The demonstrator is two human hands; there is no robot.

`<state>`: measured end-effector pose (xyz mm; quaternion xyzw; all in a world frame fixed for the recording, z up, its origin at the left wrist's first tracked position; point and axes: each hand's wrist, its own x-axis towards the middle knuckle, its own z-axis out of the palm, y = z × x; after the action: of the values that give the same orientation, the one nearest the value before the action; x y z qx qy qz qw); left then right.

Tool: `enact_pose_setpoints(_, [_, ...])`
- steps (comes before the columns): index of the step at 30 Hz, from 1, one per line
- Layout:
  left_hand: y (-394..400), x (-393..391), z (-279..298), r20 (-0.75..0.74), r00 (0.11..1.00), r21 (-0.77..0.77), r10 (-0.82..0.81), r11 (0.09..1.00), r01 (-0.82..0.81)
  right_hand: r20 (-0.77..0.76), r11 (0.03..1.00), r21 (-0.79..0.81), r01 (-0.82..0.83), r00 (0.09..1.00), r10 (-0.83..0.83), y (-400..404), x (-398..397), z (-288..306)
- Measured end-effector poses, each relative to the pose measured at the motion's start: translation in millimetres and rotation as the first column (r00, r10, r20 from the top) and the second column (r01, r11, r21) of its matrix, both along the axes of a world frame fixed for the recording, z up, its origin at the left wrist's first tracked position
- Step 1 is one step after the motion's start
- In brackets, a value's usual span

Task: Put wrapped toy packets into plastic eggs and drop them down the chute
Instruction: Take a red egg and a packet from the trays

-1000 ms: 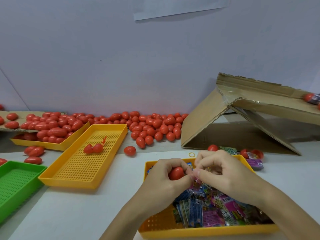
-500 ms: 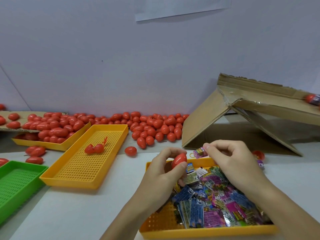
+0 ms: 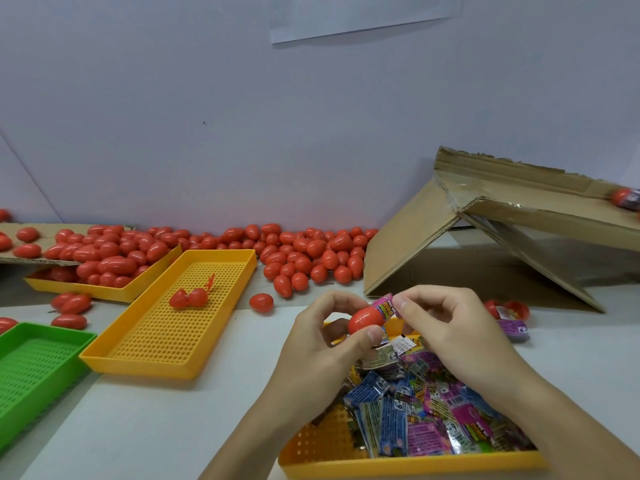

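A red plastic egg half [image 3: 366, 319] is being gripped between the thumb and curled fingers of the left hand [image 3: 323, 344], above the far end of the yellow tray [image 3: 398, 467] of wrapped toy packets [image 3: 426, 410]. A pink toy packet [image 3: 385, 308] is being pinched by the right hand [image 3: 446, 332] — its end is sitting in the egg's open mouth. Loose red eggs [image 3: 311, 258] are lying heaped along the wall, just left of the cardboard chute [image 3: 519, 216] — one filled egg [image 3: 623, 199] is resting on its slope.
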<state>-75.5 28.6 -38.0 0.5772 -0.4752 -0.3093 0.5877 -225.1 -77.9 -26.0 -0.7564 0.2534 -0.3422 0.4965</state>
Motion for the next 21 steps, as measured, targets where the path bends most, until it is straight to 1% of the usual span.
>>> enact_pose_setpoints(4, [0.2, 0.9, 2.6, -0.057, 0.998, -0.026, 0.026, 0.999, -0.027, 0.023, 1.0, 0.02, 0.003, 1.0, -0.004, -0.6, 0.0, 1.0])
enact_pose_setpoints(8, [-0.3, 1.0, 3.5, -0.073, 0.996, -0.046, 0.047, 0.998, -0.05, 0.036, 1.0, 0.007, -0.016, 0.999, 0.016, -0.1, 0.2, 1.2])
enact_pose_setpoints(15, [0.1, 2.8, 1.4, -0.041, 0.998, -0.004, 0.047, 0.999, -0.047, 0.049, 1.0, 0.016, -0.02, 0.999, 0.019, -0.5, 0.7, -1.1])
enact_pose_setpoints(21, [-0.1, 2.0, 1.3, -0.116, 0.993, 0.001, 0.031, 1.0, -0.031, 0.093, 0.997, 0.074, -0.002, 0.996, -0.005, -2.9, 1.1, -3.2])
